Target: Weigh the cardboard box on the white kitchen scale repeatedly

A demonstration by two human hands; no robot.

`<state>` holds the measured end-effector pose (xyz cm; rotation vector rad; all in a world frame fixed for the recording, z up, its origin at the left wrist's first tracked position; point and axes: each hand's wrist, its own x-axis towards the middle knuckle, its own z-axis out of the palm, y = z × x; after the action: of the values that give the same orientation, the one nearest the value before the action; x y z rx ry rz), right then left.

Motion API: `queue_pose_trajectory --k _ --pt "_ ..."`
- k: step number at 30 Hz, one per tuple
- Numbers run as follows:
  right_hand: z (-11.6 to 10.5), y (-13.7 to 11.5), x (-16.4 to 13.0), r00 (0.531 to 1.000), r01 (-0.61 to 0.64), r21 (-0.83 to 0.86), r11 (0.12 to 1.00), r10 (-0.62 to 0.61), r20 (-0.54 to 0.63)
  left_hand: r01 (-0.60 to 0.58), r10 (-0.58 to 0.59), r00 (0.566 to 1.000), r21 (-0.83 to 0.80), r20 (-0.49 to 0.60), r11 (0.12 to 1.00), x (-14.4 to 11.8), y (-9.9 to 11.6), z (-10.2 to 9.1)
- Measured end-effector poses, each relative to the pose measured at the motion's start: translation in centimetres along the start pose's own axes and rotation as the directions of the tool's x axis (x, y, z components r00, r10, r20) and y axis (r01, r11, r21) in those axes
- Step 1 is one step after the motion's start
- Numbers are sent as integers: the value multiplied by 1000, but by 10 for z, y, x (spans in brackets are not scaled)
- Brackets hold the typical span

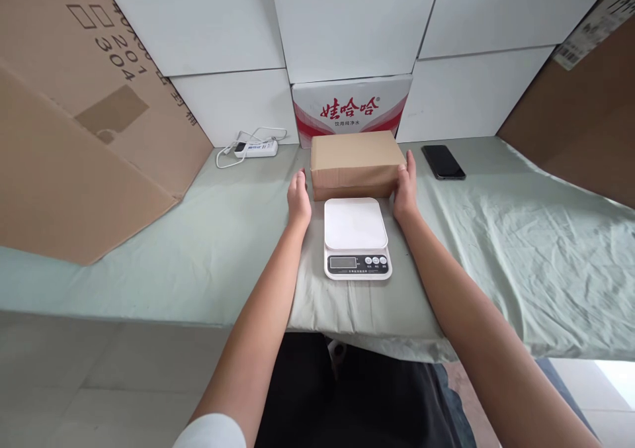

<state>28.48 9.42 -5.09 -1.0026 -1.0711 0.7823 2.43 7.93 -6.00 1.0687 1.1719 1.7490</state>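
A closed brown cardboard box (360, 153) lies flat on the cloth-covered table, just behind a white kitchen scale (354, 226). My right hand (405, 186) is at the box's right front corner, its thumb over the front edge and its fingers along the side. On the opposite side, my left hand (299, 198) is beside the box's left end, fingers pointing forward, with a narrow gap showing near the fingertips. Nothing shows in the left hand. The scale's plate is bare, and its display shows no readable number.
A black phone (443, 162) lies to the right. At the back left is a white power strip (256, 148) with its cord. A printed white and red carton (352, 107) and white boxes form the back wall. Large cardboard panels (114, 124) stand at both sides.
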Motion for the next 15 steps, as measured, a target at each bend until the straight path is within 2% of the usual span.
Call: queue_pose_trajectory --k 4,9,15 --pt "-6 7 5 996 -83 74 994 86 -34 93 -94 994 -9 -56 996 6 5 -9" --pt "-8 10 8 994 -100 87 991 104 -44 117 -117 991 -14 -64 993 4 6 -7" --pt "-4 1 3 982 -158 125 979 169 -81 118 -119 992 -33 -47 993 -2 5 -1"
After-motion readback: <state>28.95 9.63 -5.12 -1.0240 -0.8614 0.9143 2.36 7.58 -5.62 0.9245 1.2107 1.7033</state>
